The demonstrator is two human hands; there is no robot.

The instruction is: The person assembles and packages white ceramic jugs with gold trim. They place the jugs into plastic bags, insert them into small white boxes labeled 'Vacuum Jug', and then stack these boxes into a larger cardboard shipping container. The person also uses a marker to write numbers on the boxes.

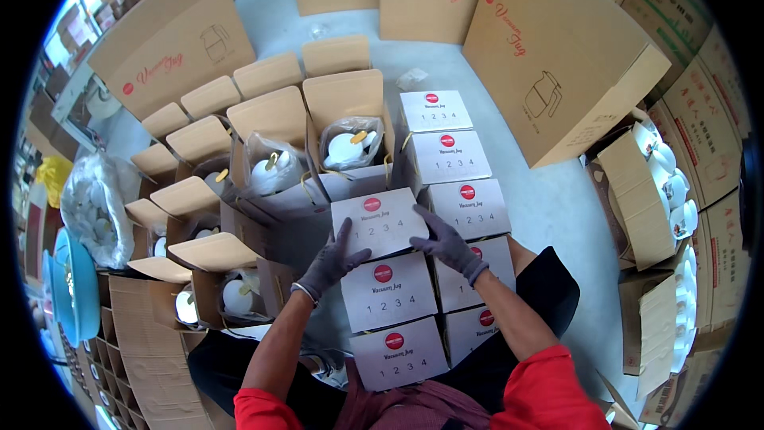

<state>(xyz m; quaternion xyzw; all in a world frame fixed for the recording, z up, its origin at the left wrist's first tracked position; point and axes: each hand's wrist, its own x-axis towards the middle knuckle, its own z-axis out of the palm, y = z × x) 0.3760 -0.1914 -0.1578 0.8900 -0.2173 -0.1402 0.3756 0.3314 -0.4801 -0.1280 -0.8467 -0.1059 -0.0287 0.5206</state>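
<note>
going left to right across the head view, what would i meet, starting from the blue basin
Blue basin → front open box with a white item inside → left gloved hand → white box → right gloved hand → upper-right open carton of white parts.

Shows as a closed jug carton (380, 221), rectangular, with a flat white top panel shut down smooth. Bears a round red emblem centred near the far edge, a line of dark cursive lettering beneath it, and a spaced row of dark printed characters toward the near edge. Faces top side up, print upright to the wearer, turned slightly so that the far edge climbs toward the right. Is held at the near left corner and along the right edge. Lies at the far end of the left-hand column of matching white cartons (390, 293), beside the right-hand column.
</note>
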